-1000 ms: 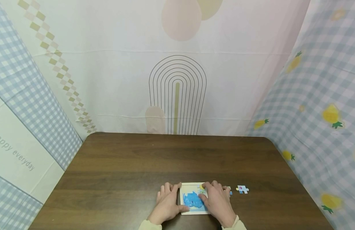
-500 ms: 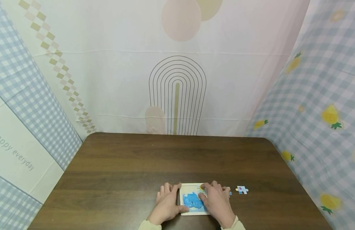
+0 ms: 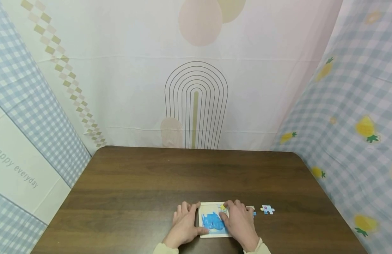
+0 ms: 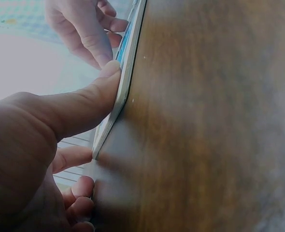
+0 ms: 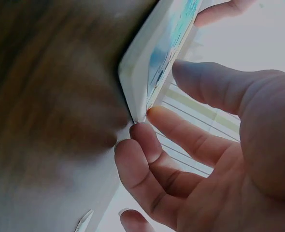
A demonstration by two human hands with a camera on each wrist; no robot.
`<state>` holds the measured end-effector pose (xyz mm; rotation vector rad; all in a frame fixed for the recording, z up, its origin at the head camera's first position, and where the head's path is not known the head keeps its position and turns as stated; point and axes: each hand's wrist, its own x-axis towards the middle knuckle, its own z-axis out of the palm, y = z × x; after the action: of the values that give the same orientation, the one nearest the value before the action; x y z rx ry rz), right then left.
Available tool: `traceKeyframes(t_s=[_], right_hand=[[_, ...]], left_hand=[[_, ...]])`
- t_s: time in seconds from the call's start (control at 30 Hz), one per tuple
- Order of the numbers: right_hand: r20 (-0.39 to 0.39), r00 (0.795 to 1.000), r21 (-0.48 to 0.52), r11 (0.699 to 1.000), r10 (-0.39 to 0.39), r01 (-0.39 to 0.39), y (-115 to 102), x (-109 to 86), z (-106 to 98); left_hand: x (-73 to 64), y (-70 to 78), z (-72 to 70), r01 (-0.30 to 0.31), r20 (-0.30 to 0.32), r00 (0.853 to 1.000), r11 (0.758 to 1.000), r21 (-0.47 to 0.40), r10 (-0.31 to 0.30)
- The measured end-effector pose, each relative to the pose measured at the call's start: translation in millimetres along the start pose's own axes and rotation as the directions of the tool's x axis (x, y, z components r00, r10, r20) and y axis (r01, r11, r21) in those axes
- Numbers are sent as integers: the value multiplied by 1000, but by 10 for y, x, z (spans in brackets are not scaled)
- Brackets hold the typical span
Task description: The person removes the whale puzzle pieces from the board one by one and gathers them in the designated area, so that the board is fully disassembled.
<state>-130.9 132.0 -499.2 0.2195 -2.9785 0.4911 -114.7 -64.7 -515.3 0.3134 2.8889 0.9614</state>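
A: Any writing you can read?

B: Yes, on the left-hand blue-checked cloth (image 3: 40, 102), well out to the left of the left hand's fingers: grey lettering (image 3: 15, 166) that says "happy everyday".

A: And the left hand (image 3: 184, 226)?

B: Its thumb and index finger stand wide apart along the left side of the puzzle tray (image 3: 212, 203). The thumb rests on the near part of the rim, the index fingertip touches the far corner.

A: So where does the tray sit?

B: Flat on the brown table (image 3: 145, 187), between the fingers of both hands.

A: What's in it?

B: A printed puzzle picture, with a blue animal figure (image 3: 212, 221) between the two thumbs and a yellow sun (image 3: 222, 207) just left of the right index fingertip.

A: How is the right hand (image 3: 242, 225)?

B: Thumb and index are well spread, the thumb on the picture, the index at the far right corner.

A: Beyond that?

B: A partly hidden piece (image 3: 251, 208) just beside its outer fingers, then a loose swirl-marked piece (image 3: 267, 209) farther right, apart from them.
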Motion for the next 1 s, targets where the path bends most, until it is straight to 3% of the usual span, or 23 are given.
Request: traceKeyframes(t_s=[0.53, 1.0], right_hand=[[-1, 998, -196, 979, -65, 63, -31, 24, -9], [2, 999, -119, 992, -37, 37, -3, 81, -29]], left_hand=[[8, -11, -6, 0, 7, 1000, 1000, -5, 0], [4, 3, -13, 3, 4, 1000, 1000, -10, -3]])
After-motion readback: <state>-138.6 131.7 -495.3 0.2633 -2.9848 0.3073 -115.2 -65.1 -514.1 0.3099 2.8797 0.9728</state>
